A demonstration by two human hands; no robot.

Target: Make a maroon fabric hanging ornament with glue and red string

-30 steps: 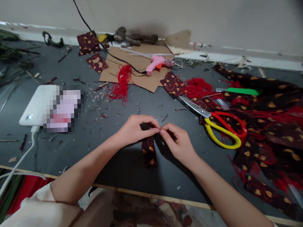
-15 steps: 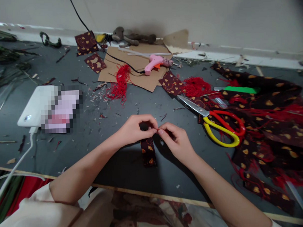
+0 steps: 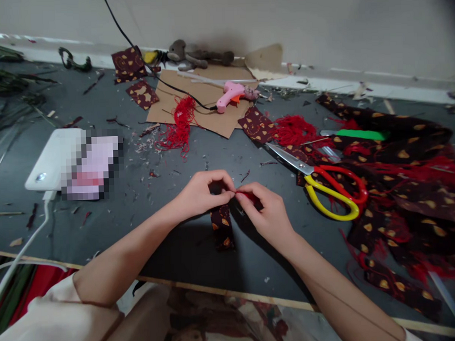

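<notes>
My left hand (image 3: 209, 191) is closed in a pinch over a dark maroon fabric strip (image 3: 222, 225) with gold print, which hangs down below the fingers toward the grey table. Its upper end is hidden behind the hand. My right hand (image 3: 266, 209) is closed too, thumb against forefinger, on some red thread (image 3: 252, 196) that shows only as a small patch inside the fingers. The fingertips of both hands meet at one point. Right of them lie scissors (image 3: 305, 170) with one red and one yellow handle, blades slightly apart or closed, I cannot tell.
A pink glue gun (image 3: 230, 95) rests on a cardboard sheet (image 3: 207, 121), beside a red thread bundle (image 3: 183, 120). Patterned fabric pieces (image 3: 409, 146) and red threads heap at the right. A white power bank (image 3: 53, 159) and a blurred-out phone (image 3: 96, 165) lie left.
The fingertips stay together at nearly the same spot. More red now shows inside my right hand, whose fingers have shifted slightly. The fabric strip hangs as before.
</notes>
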